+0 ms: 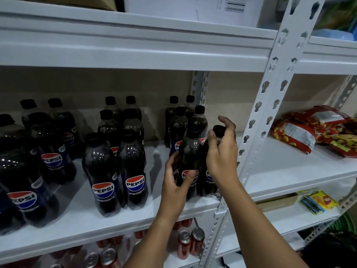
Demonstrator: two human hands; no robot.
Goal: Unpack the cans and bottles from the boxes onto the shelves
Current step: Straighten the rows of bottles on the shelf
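Several dark Pepsi bottles with black caps stand in rows on the white middle shelf. At the right end of the rows, my left hand grips the body of one front bottle, thumb across its label. Beside it stands another bottle; my right hand curls round its neck and shoulder, fingers arched over the cap. Both bottles stand upright on the shelf near the front edge.
A white slotted upright post rises just right of my hands. Red snack bags lie on the right-hand shelf. Red cans stand on the shelf below. A white box sits on the top shelf.
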